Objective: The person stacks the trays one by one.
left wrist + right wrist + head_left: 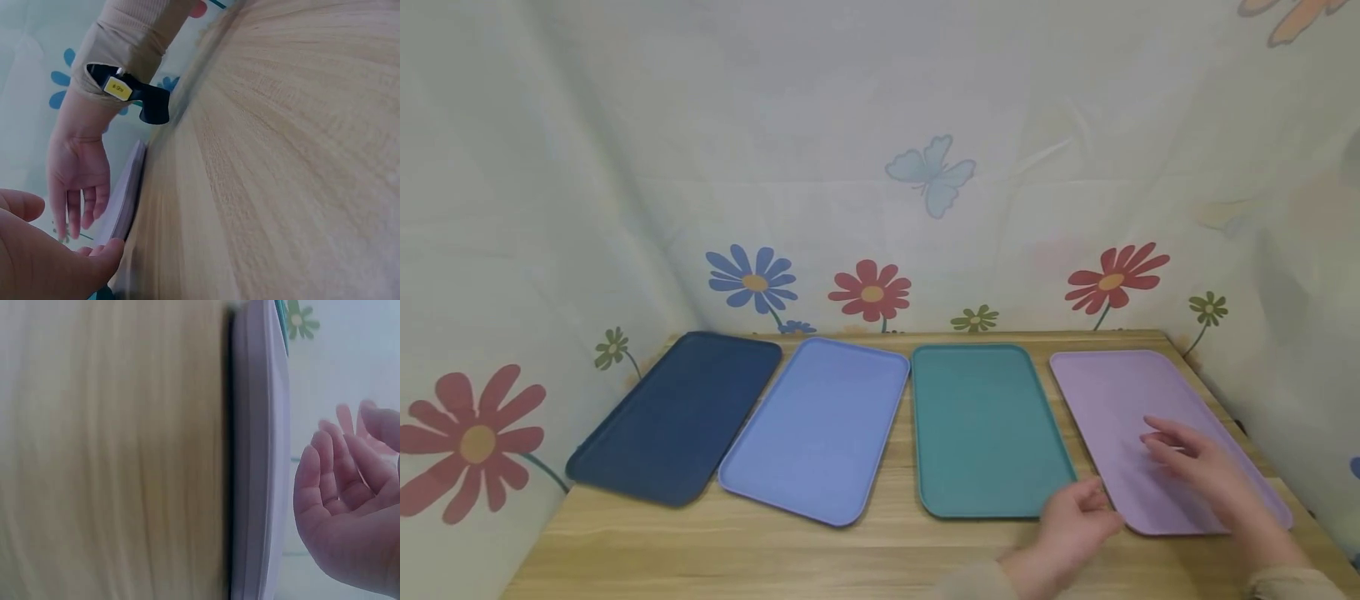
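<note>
Four trays are not stacked but lie side by side: a dark blue tray (677,417), a periwinkle tray (820,429), a teal tray (988,429) and a lilac tray (1120,400). Near the front corners of the teal and lilac trays is my left hand (1070,527), its fingers loosely bent and holding nothing; whether it touches a rim I cannot tell. Above the lilac tray hovers my right hand (1206,471), fingers relaxed and nothing in them. The right wrist view shows that right hand (353,494) apart from the lilac tray's edge (259,456).
The trays rest on a wooden table (737,550). A pale cloth (820,108) printed with flowers and a butterfly hangs behind and at both sides. A black strap device (153,103) sits at the right wrist, over a beige sleeve (134,34).
</note>
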Tool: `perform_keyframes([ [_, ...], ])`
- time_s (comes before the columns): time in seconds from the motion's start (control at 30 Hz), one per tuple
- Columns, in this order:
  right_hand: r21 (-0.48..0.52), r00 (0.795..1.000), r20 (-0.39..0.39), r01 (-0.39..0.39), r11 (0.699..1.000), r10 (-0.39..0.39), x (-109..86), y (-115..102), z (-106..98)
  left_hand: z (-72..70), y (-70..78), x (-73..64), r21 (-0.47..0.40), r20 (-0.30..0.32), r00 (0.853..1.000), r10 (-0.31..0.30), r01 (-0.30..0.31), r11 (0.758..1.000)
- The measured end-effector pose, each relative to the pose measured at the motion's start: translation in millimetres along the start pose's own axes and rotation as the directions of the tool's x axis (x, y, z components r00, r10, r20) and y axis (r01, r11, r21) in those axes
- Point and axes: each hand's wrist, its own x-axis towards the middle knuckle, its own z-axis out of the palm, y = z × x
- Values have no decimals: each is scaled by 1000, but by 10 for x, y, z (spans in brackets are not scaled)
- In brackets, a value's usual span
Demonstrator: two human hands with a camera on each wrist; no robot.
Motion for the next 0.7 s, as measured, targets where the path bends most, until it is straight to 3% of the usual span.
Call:
perform_keyframes([
  [0.27, 52, 1000, -3, 31, 998, -31, -7, 68, -290, 63, -34, -15, -55, -29, 999, -13, 12, 998],
  [0.43, 117, 999, -27, 49, 992, -47, 13, 124, -450, 87, -52, -19, -111, -36, 999, 8, -12, 994],
  [0.7, 56, 997, -72, 35, 998, -31, 5, 270, -628, 115, -131, -39, -242, -26, 1000, -2, -5, 970],
])
